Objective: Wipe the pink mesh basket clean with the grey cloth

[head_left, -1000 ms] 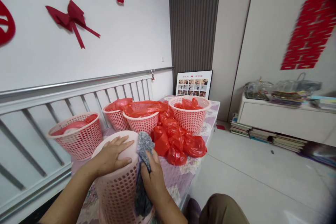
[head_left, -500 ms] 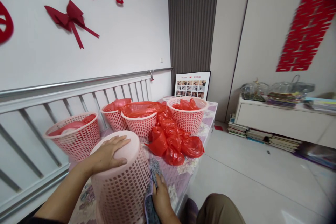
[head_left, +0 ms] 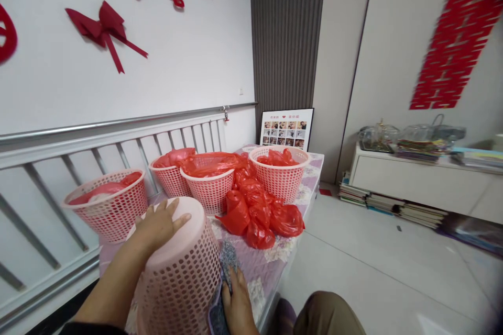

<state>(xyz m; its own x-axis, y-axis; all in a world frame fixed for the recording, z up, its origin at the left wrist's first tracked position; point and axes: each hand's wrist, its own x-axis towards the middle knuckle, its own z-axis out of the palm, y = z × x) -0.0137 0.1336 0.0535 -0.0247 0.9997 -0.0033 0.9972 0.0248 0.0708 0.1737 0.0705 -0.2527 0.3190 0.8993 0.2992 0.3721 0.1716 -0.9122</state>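
Observation:
An upturned pink plastic basket point(head_left: 183, 277) stands on the patterned bedspread point(head_left: 271, 267) right in front of me. My left hand point(head_left: 159, 225) lies flat on its solid bottom, fingers spread. My right hand point(head_left: 238, 303) is low beside the basket's right wall, closed on a grey cloth point(head_left: 228, 259) that it presses against the perforated side. The lower part of the cloth is partly hidden behind my hand and the basket.
Several pink baskets point(head_left: 281, 172) lined with red plastic bags stand further back on the bed, with loose red bags point(head_left: 257, 212) piled between them. A white slatted headboard point(head_left: 118, 152) runs along the left. A framed photo collage point(head_left: 286, 129), a low white cabinet point(head_left: 416, 180) and stacked books point(head_left: 393, 204) stand on the right.
My right hand has slid with the grey cloth from the basket's top edge down its right side. The basket has tilted slightly. My left hand has stayed on the bottom.

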